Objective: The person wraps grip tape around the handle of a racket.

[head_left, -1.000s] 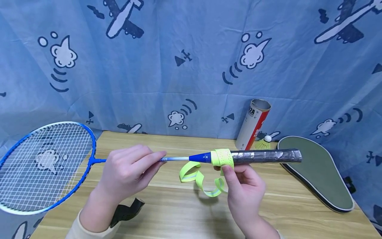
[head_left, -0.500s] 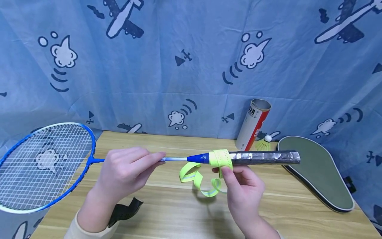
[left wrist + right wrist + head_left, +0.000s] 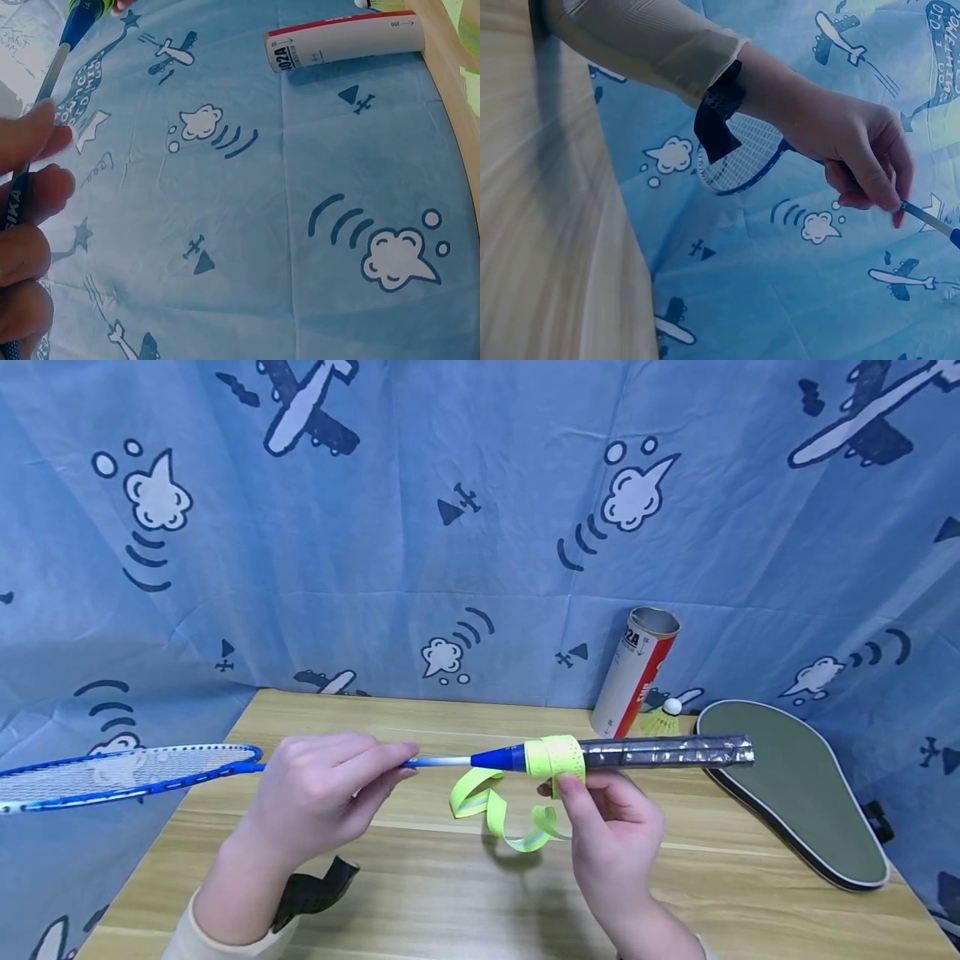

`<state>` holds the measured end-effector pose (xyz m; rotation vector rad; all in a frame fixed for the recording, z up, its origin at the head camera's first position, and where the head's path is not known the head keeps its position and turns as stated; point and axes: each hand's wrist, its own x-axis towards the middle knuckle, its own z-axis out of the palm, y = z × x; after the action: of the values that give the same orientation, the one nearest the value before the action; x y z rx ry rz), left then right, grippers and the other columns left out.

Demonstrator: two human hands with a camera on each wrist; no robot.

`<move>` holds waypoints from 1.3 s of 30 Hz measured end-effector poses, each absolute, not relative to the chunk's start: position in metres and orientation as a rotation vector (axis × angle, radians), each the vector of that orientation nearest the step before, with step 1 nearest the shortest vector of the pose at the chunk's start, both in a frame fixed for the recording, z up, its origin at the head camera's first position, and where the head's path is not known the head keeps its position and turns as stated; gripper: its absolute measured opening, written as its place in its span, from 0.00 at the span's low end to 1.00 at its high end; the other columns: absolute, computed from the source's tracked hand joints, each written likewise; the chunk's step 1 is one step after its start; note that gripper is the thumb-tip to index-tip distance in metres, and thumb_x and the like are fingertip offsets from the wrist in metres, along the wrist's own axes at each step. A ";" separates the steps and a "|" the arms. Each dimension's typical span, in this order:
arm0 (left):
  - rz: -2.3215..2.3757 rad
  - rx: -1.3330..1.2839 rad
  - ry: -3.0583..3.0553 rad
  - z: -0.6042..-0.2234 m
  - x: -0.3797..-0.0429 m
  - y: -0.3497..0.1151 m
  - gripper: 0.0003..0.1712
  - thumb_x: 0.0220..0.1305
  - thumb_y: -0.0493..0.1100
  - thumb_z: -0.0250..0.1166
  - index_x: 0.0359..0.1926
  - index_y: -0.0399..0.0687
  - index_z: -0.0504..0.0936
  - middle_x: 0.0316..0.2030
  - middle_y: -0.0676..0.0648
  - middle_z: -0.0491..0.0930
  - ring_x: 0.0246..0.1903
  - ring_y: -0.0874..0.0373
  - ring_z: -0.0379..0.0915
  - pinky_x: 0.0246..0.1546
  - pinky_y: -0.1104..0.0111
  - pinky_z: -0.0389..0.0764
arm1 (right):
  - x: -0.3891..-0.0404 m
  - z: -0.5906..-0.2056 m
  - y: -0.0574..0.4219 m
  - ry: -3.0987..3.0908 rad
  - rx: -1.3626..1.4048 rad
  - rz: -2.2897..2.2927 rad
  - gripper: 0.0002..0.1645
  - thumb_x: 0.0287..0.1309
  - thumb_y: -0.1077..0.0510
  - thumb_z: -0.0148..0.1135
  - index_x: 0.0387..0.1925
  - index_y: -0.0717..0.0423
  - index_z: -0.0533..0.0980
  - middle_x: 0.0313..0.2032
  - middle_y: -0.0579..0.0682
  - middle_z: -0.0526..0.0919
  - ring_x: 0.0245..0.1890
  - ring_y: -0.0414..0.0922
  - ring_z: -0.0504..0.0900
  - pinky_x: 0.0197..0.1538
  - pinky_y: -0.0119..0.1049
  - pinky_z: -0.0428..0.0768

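Observation:
A blue and white badminton racket [image 3: 498, 759] is held level above the table in the head view, its strung head at the left seen almost edge-on. My left hand [image 3: 322, 789] grips the shaft between thumb and curled fingers; the left wrist view also shows these fingers round the shaft [image 3: 16, 196]. Bright yellow-green perforated grip tape [image 3: 555, 756] is wound round the front of the dark handle [image 3: 667, 752]. Below the winding, my right hand [image 3: 618, 827] pinches this tape between thumb and fingers. Its loose length [image 3: 495, 810] curls down behind, toward the table.
Behind the handle stands a white and red shuttlecock tube [image 3: 633, 672], with a yellow shuttlecock [image 3: 662, 718] beside it. A green paddle-shaped case [image 3: 795, 793] lies at the right of the wooden table [image 3: 427, 902]. By my left cuff hangs a black strip [image 3: 315, 889]. A printed blue curtain [image 3: 375, 568] forms the backdrop.
The racket has turned about its shaft, so its head has gone from broad face to nearly edge-on. Both hands have stayed almost in place, still holding shaft and tape.

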<state>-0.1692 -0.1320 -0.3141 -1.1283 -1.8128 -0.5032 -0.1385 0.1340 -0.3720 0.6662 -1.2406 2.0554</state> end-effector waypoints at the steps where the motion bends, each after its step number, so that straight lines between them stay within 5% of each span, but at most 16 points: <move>1: -0.501 -1.123 -1.815 -0.314 -0.169 -0.133 0.15 0.78 0.48 0.60 0.40 0.48 0.89 0.20 0.57 0.78 0.15 0.67 0.71 0.13 0.76 0.67 | -0.138 -0.372 0.134 -1.247 0.655 2.047 0.16 0.57 0.86 0.52 0.33 0.72 0.82 0.36 0.54 0.89 0.31 0.45 0.89 0.42 0.34 0.88; 14: -0.468 -0.891 -1.658 -0.305 -0.172 -0.136 0.14 0.75 0.40 0.63 0.30 0.43 0.88 0.27 0.45 0.84 0.21 0.48 0.78 0.21 0.58 0.78 | -0.134 -0.362 0.139 -1.319 0.425 2.026 0.09 0.64 0.78 0.59 0.31 0.71 0.83 0.39 0.55 0.89 0.31 0.45 0.88 0.44 0.33 0.87; 23: -0.553 -0.920 -1.505 -0.304 -0.175 -0.136 0.16 0.71 0.39 0.67 0.25 0.39 0.88 0.23 0.44 0.83 0.17 0.49 0.74 0.18 0.59 0.75 | -0.139 -0.363 0.140 -1.198 0.669 2.025 0.12 0.60 0.85 0.49 0.38 0.79 0.79 0.41 0.60 0.87 0.35 0.50 0.89 0.45 0.40 0.88; 39: -0.536 -0.836 -1.475 -0.306 -0.179 -0.132 0.17 0.71 0.44 0.68 0.27 0.38 0.89 0.24 0.44 0.85 0.19 0.47 0.76 0.23 0.56 0.74 | -0.134 -0.360 0.143 -1.350 0.500 1.954 0.07 0.65 0.78 0.57 0.35 0.74 0.81 0.37 0.55 0.88 0.30 0.45 0.88 0.42 0.34 0.88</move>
<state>-0.1794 -0.1320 -0.3063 -0.8360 -1.4752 -0.5362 -0.1342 0.1430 -0.3601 0.5004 -1.3501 1.9535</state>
